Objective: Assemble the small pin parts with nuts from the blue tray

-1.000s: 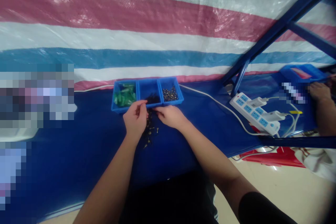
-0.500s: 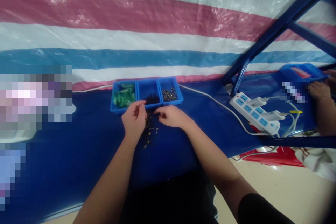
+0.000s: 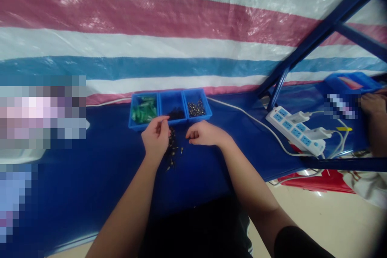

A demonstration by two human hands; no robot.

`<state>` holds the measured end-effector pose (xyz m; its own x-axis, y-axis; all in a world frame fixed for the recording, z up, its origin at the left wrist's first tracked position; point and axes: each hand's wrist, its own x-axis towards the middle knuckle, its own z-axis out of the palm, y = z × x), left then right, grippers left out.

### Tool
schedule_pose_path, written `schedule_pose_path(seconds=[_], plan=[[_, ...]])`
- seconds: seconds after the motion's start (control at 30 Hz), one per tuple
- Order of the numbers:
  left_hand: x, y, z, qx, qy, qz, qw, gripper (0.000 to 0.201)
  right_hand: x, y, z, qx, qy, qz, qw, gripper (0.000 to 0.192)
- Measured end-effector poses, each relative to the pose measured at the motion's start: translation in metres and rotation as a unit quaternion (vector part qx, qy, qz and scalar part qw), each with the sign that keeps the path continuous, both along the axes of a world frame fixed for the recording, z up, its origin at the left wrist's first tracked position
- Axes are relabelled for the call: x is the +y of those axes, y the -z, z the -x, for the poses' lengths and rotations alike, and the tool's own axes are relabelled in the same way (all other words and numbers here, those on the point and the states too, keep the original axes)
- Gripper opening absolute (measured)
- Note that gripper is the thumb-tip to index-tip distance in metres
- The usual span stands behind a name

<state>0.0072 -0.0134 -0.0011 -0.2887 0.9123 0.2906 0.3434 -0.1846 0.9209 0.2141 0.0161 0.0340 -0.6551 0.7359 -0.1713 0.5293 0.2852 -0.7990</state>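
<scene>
Just in front of the blue tray (image 3: 171, 100), our left hand (image 3: 155, 134) and right hand (image 3: 203, 133) are apart, any grip unclear; small parts (image 3: 172, 154) lie between, perhaps finished, while the tray's metal bits (image 3: 196, 109) and black pieces (image 3: 176, 114) suggest plenty left.

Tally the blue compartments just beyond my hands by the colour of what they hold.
Green pieces: 1, the left compartment
Dark pieces: 1, the middle compartment
Metallic pieces: 1, the right compartment
Total: 3 compartments
</scene>
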Motion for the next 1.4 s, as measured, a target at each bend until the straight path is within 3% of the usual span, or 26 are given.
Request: schedule_pose_path(seconds=[0.13, 0.37, 0.53, 0.73, 0.87, 1.4], plan=[[-0.002, 0.003, 0.003, 0.022, 0.042, 0.003, 0.999, 0.021, -0.001, 0.005, 0.005, 0.136, 0.075, 0.011, 0.988, 0.008], [-0.003, 0.007, 0.003, 0.124, 0.139, -0.004, 0.982, 0.023, 0.002, 0.014, 0.011, 0.287, 0.167, -0.02, 0.943, 0.021], [-0.004, 0.004, 0.001, 0.132, 0.143, -0.009, 0.981, 0.019, 0.001, 0.014, 0.014, 0.311, 0.18, -0.036, 0.932, 0.022], [-0.004, 0.004, 0.001, 0.137, 0.131, -0.031, 0.981, 0.02, 0.0, 0.017, 0.021, 0.352, 0.202, 0.06, 0.912, 0.036], [-0.004, 0.006, 0.001, 0.16, 0.11, -0.034, 0.98, 0.02, 0.001, 0.016, 0.022, 0.365, 0.208, 0.077, 0.904, 0.037], [-0.003, 0.005, 0.002, 0.143, 0.069, -0.015, 0.987, 0.024, -0.001, 0.018, 0.023, 0.333, 0.189, 0.008, 0.924, 0.032]])
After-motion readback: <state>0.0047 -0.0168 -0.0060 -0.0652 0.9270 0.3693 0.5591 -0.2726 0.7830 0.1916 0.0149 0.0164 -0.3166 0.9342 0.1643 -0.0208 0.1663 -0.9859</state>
